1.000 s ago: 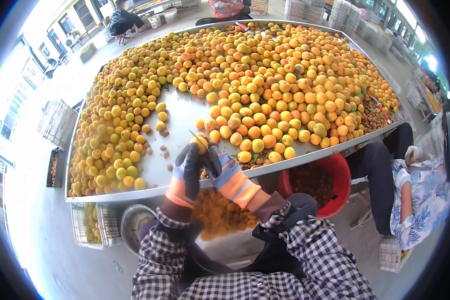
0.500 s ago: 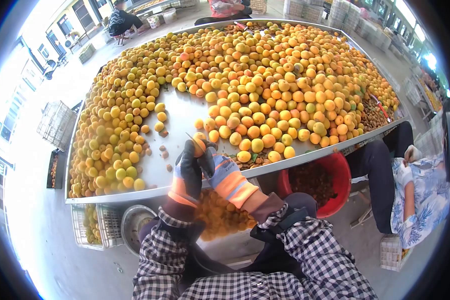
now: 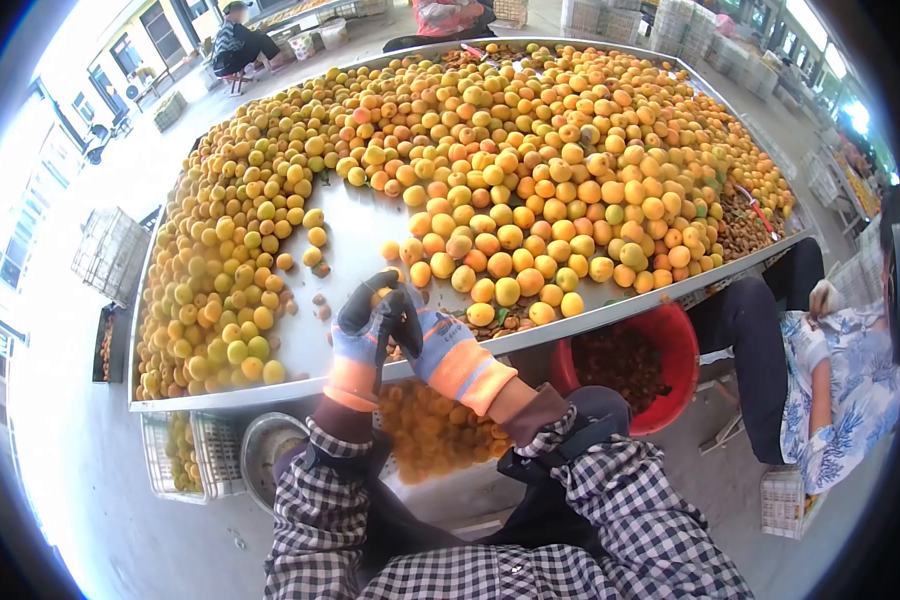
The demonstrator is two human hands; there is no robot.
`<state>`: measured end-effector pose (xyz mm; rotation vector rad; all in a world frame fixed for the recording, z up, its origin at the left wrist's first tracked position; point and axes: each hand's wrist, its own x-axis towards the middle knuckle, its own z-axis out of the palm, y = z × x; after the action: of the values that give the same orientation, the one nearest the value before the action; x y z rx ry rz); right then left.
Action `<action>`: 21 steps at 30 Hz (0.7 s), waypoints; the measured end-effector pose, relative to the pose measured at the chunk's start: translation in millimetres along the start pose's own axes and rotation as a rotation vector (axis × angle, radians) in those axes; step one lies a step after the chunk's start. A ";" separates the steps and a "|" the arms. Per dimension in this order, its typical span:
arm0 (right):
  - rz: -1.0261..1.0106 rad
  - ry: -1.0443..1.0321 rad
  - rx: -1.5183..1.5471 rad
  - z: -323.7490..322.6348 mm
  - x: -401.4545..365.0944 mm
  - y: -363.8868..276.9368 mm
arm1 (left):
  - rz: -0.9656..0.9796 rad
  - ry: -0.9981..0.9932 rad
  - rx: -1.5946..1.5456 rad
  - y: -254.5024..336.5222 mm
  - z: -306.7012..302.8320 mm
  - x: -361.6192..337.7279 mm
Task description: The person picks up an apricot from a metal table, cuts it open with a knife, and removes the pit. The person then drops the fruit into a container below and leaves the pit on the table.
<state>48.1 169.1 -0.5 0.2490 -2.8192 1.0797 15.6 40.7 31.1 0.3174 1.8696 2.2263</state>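
Observation:
Both hands wear gloves with dark fingers, blue-grey backs and orange cuffs, and they meet just above the near edge of the metal table (image 3: 345, 222). In my left hand (image 3: 358, 325) the fingers are curled round a yellow-orange apricot (image 3: 382, 292), partly covered by the gloves. My right hand (image 3: 432, 335) is closed and pressed against the left beside the fruit. What its fingers grip is hidden. Loose apricots (image 3: 570, 170) are heaped on the table beyond and on both sides. A few brown pits (image 3: 322, 311) lie on the metal left of my hands.
Below the table edge sits a container of apricot pieces (image 3: 435, 430). To its right stands a red tub (image 3: 682, 370) with brown contents; at left are a metal basin (image 3: 260, 455) and a white crate (image 3: 215, 455). A co-worker (image 3: 840, 380) sits at right; others sit beyond the table.
My hands have drawn closer together, and the left has rolled over the apricot, so less of it shows. The thin pointed thing that stuck out past the fruit is no longer visible.

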 end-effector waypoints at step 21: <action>-0.039 0.043 0.562 -12.4 6.4 4.9 | 0.328 -0.009 0.210 6.9 -2.6 -10.4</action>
<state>41.5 180.2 6.5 0.3174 -2.3975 1.8189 24.6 34.0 37.2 0.7159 2.1858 2.2134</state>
